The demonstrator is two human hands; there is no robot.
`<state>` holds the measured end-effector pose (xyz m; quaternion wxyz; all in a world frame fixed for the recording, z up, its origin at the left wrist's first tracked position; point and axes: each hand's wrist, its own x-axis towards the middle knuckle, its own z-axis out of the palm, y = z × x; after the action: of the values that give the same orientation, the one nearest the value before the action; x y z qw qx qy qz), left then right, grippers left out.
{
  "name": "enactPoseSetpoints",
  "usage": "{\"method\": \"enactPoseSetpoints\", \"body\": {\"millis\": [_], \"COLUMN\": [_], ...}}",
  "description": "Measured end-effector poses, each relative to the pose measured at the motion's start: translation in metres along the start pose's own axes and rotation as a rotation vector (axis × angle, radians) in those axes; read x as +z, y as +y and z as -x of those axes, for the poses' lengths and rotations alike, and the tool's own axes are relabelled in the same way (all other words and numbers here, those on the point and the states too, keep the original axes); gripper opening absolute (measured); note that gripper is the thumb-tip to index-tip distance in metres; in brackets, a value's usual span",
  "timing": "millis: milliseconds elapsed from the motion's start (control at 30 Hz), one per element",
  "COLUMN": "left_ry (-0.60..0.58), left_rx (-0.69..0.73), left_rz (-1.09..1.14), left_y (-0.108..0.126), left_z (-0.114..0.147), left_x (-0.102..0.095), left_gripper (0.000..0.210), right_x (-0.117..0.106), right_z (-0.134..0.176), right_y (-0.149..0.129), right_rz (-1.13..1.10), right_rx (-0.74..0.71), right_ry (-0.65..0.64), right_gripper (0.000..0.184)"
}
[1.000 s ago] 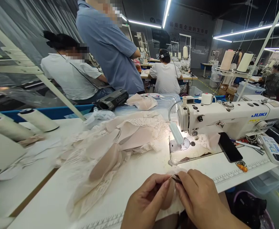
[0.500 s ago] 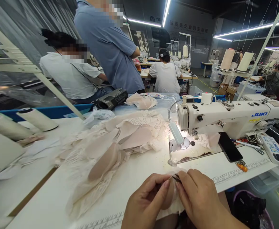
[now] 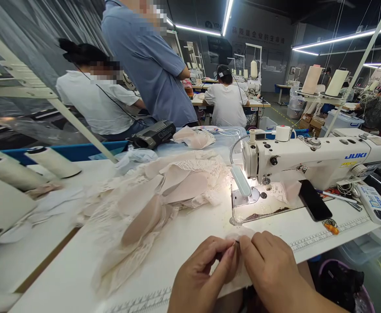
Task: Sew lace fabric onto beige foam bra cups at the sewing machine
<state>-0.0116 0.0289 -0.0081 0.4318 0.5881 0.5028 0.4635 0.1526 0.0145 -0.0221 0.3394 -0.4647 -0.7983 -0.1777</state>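
Observation:
At the table's front edge, my left hand [image 3: 200,271] pinches a pale beige garment piece [image 3: 236,274] between thumb and forefinger. My right hand [image 3: 272,265] meets it there, its fingers closed round a small dark metal tool, of which only a sliver shows by the fingertips; its kind is hidden. Sheer cloth pokes up behind the fingers, and a cup-like beige part hangs between the hands. To the left lies a heap of beige lace garments with smooth cups [image 3: 177,187]. Beyond my hands stands a white JUKI sewing machine [image 3: 311,156] with its lamp lit.
A black phone [image 3: 314,201], an orange-tagged key ring [image 3: 330,227] and a pen lie right of the needle plate. Thread cones [image 3: 51,161] rest at left. A black Clarson case [image 3: 153,134] sits behind the heap. Several people sit or stand beyond.
The fingertips of both hands have drawn closer together, and less of the dark tool shows between them. The garment heap and the machine stay as they were.

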Motion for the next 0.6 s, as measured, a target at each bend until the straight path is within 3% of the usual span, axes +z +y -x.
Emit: {"method": "enactPoseSetpoints", "body": {"millis": [267,600], "left_ry": [-0.014,-0.038], "left_rx": [0.030,0.014], "left_rz": [-0.029,-0.014], "left_y": [-0.0053,-0.0053], "left_z": [-0.0010,-0.0027], "left_x": [-0.0023,-0.0027], "left_gripper": [0.015,0.017], "right_x": [-0.0091,-0.0015], "right_z": [-0.0064,0.0004], "right_y": [0.0082,0.0101], "right_rz": [-0.009,-0.028], "right_rx": [-0.116,-0.098], "right_ry": [-0.138,-0.099], "right_gripper": [0.022,0.021]}}
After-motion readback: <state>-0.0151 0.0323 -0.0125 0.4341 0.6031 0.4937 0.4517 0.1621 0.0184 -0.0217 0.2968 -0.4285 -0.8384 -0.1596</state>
